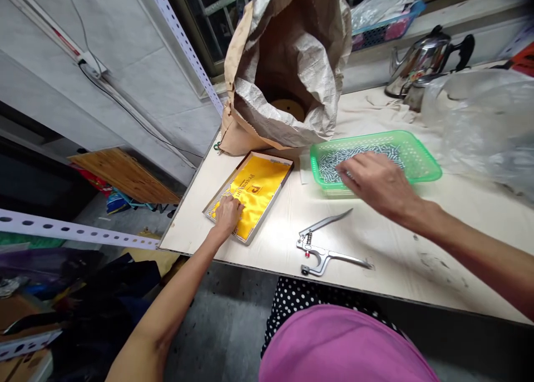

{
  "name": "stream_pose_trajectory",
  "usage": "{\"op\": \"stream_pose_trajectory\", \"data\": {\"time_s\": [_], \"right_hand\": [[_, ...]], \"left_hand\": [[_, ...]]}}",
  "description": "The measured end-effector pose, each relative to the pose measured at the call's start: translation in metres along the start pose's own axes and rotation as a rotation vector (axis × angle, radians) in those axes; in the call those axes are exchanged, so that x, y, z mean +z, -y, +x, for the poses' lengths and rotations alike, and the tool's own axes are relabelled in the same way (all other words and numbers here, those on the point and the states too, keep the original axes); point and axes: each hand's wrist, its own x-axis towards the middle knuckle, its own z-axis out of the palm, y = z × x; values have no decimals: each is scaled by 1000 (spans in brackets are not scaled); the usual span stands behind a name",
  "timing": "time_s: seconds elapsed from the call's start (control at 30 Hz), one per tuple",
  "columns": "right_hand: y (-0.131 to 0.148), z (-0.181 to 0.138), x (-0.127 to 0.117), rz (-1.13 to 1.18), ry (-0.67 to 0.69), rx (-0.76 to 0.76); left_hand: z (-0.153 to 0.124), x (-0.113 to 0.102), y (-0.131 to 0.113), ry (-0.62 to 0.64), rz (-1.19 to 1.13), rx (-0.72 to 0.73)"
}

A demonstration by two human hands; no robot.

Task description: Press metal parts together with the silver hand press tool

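Note:
My left hand (228, 214) is at the left end of a shallow box lid (267, 206) with a yellow printed lining (261, 182). Its fingers are curled down among small pale pieces (213, 209) there; what they pinch is too small to tell. Over a green plastic basket (423, 162) holding a heap of small silvery metal pieces (329, 165), my right hand (371, 176) hovers with fingers drawn together; anything in them is hidden. Between the two, nearer the table's front edge, lie metal hand pliers (321, 254) with a spring, their handles spread.
A large open paper sack (246, 120) stands behind the lid, with a round wooden-looking item (290, 108) inside. At the back right are a metal kettle (425, 59) and clear plastic bags (488, 115). Perforated white rails (79, 235) and stacked goods lie left of the table (267, 259).

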Motion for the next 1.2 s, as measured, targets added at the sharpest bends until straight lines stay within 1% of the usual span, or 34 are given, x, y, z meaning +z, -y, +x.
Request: {"op": "stream_pose_trajectory", "data": {"time_s": [0.07, 0.13, 0.23, 0.3, 0.37, 0.43, 0.47, 0.5, 0.53, 0.6, 0.63, 0.67, 0.7, 0.77, 0.87, 1.03, 1.2], "right_hand": [[-12, -4, -5, -69, 17, 100], [-9, -18, -4, -37, 84, 116], [16, -53, 2, 164, 267, 60], [33, -78, 9, 284, 394, 37], [45, -100, 15, 341, 491, 34], [51, -117, 19, 367, 535, 41], [51, -123, 21, 376, 539, 49], [51, -127, 23, 381, 534, 57], [51, -131, 25, 380, 522, 63], [50, -135, 29, 358, 503, 64], [50, -135, 31, 343, 497, 60], [50, -136, 32, 325, 494, 57], [51, -136, 33, 309, 494, 55], [52, -136, 34, 283, 499, 56], [53, -137, 33, 271, 501, 57], [52, -142, 37, 272, 453, 60], [51, -144, 40, 266, 425, 45]], "left_hand": [[2, 2, -2, 25, 75, 43], [4, 3, -3, 57, 145, 85], [8, 2, -5, 95, 194, 95], [7, -3, -7, 67, 164, 77], [1, -11, -15, -26, 28, 58], [-14, -21, -31, -110, -239, 30], [-25, -25, -43, -107, -413, 13], [-36, -28, -56, -55, -592, -9], [-49, -29, -70, 50, -768, -27], [-71, -26, -98, 317, -1058, -70], [-80, -23, -111, 424, -1152, -95], [-87, -18, -121, 501, -1212, -119], [-92, -13, -130, 549, -1243, -142], [-97, -4, -140, 589, -1250, -180], [-98, 3, -145, 611, -1211, -226], [-96, 0, -146, 655, -1101, -263], [-92, -3, -146, 754, -1105, -279]]}}
